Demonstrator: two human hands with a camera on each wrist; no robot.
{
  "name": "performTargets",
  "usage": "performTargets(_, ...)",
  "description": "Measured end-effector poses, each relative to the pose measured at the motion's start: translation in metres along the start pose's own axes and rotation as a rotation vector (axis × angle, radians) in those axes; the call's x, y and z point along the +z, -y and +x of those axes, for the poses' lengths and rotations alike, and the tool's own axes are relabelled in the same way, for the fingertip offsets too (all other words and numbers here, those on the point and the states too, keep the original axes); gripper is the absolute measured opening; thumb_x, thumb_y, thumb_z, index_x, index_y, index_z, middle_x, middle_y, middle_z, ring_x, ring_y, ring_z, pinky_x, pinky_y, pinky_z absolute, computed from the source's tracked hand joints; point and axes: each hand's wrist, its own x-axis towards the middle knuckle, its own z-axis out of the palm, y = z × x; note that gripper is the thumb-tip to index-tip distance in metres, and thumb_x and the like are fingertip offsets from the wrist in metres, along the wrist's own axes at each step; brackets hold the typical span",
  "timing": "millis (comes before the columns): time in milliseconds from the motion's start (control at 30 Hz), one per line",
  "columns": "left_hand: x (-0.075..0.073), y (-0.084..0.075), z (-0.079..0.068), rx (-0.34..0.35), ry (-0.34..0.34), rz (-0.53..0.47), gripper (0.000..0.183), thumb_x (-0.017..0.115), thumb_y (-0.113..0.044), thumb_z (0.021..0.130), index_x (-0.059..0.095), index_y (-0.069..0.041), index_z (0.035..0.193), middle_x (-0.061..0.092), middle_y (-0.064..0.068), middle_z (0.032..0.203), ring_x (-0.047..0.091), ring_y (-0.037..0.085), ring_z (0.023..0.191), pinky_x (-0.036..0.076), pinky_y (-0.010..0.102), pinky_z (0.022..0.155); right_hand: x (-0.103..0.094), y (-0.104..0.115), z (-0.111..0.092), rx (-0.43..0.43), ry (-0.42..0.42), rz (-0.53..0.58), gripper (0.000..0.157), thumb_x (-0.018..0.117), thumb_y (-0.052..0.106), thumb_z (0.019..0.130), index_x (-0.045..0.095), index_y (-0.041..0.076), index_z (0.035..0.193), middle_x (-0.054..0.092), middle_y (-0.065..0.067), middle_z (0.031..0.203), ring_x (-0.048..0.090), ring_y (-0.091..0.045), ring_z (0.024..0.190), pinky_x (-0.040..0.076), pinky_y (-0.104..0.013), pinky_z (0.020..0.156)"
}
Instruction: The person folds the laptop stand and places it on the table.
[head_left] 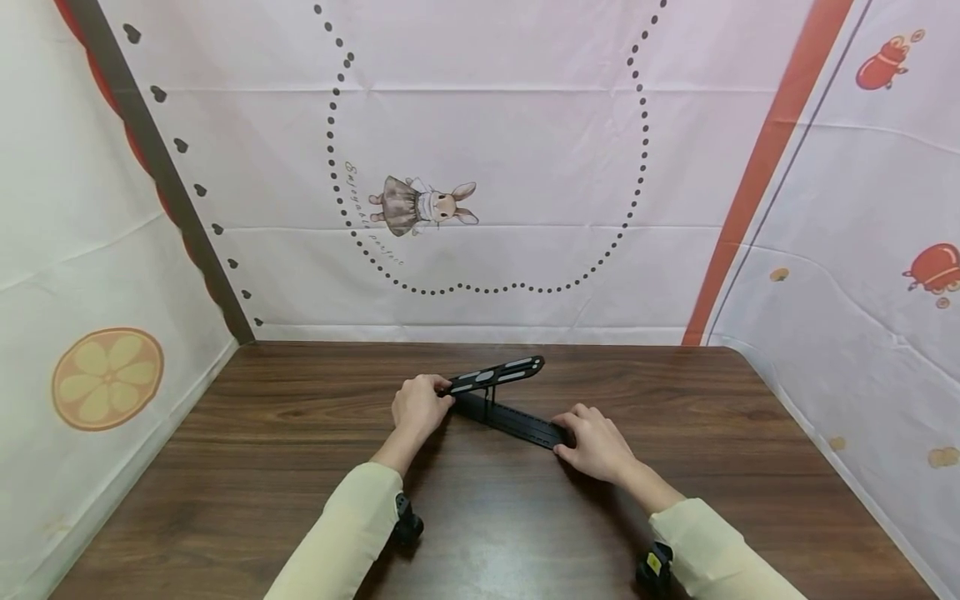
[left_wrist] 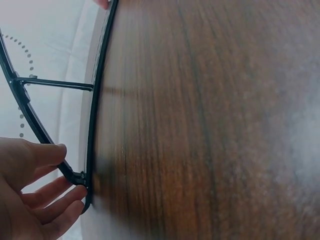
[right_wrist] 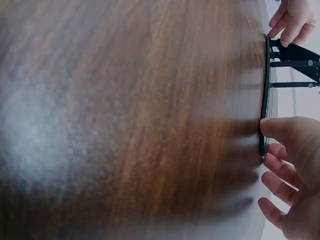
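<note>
A black folding laptop stand (head_left: pixel 517 423) lies at the middle of the wooden table. Its long base is low on the wood, and its hinged upper plate (head_left: pixel 498 374) slants up to the right. A thin strut (left_wrist: pixel 55 83) props this plate above the base. At the hinged end my left hand (head_left: pixel 420 406) pinches the stand, thumb on the upper plate and fingertips by the hinge in the left wrist view. My right hand (head_left: pixel 596 446) grips the base's other end between thumb and fingers. In the right wrist view its lower fingers (right_wrist: pixel 272 212) spread out below that end.
The brown table (head_left: pixel 300 475) reaches back to a white printed cloth (head_left: pixel 495 167). More printed cloth (head_left: pixel 97 283) hangs along the left side and the right side (head_left: pixel 862 333). A dark wrist camera (head_left: pixel 407 523) sits at each pale yellow sleeve.
</note>
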Motion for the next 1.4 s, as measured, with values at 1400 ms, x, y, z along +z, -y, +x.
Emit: performTargets(1400,0.009,0.005,0.006,0.079,-0.009,-0.081,0.019,0.069,-0.020,0.081,0.071,-0.022,0.099,0.070,0.001,0.098,0.064,0.020,0.078,0.044,0.028,0.054,0.001,0.006,-0.013,-0.168,-0.018,0.023,0.031,0.077,0.024,0.072,0.066,0.012,0.098,0.055,0.004,0.084,0.047,-0.010,0.075,0.038,-0.028,0.062)
